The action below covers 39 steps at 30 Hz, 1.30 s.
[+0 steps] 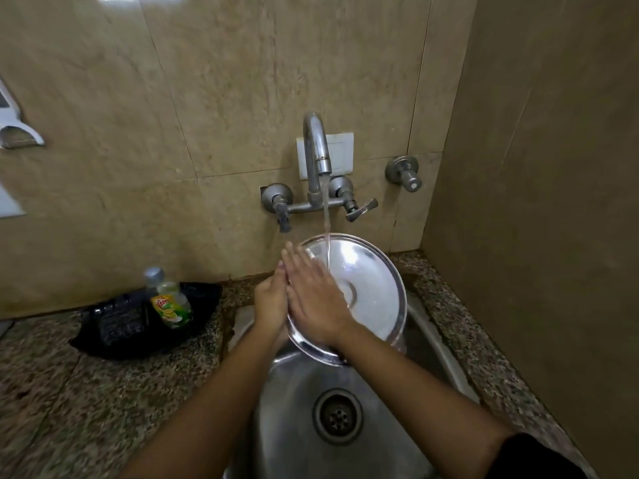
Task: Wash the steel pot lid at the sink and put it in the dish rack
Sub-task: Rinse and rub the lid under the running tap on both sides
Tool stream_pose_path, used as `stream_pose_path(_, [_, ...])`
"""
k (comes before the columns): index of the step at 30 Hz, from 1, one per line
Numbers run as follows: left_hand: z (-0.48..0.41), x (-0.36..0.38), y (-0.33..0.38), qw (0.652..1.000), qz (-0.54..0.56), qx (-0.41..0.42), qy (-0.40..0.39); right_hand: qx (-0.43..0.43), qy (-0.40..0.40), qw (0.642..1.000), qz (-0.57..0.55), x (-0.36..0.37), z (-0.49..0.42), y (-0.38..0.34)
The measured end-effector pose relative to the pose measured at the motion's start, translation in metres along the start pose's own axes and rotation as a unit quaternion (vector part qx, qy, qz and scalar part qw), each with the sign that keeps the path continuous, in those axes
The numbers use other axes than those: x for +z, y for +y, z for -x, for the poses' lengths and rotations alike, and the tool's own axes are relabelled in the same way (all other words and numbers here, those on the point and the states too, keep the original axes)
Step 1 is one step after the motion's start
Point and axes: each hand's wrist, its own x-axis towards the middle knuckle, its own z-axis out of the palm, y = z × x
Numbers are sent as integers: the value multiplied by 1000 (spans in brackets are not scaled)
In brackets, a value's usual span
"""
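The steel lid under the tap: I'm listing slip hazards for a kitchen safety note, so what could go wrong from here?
1. The steel lid is wet and tilted over the sink. Only the left hand holds its edge, while the right hand lies flat on it, so it might slip and drop.
2. The water stream hits the tilted face and may splash onto the granite counter.
3. No dish rack is in view.

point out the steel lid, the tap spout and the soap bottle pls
steel lid (371, 271): head view, bare inner face right of the hands.
tap spout (316, 150): head view, downturned front of the curved spout.
soap bottle (171, 305): head view, its yellow-green label.
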Motion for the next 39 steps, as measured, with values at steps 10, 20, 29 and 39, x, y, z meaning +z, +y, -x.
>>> stream_pose_path(10, [-14,-29,-11,997,-20,6,73,107,-35,987,112,-10,25,95])
stream_pose_path(20, [-15,-20,-7,998,40,18,42,-144,-47,988,34,16,24,10])
stream_pose_path(29, [-22,-32,0,998,18,-39,51,-236,-36,967,90,-22,72,107])
stream_pose_path(39, [-23,-32,13,968,71,-222,-90,49,108,940,-319,-71,29,60])
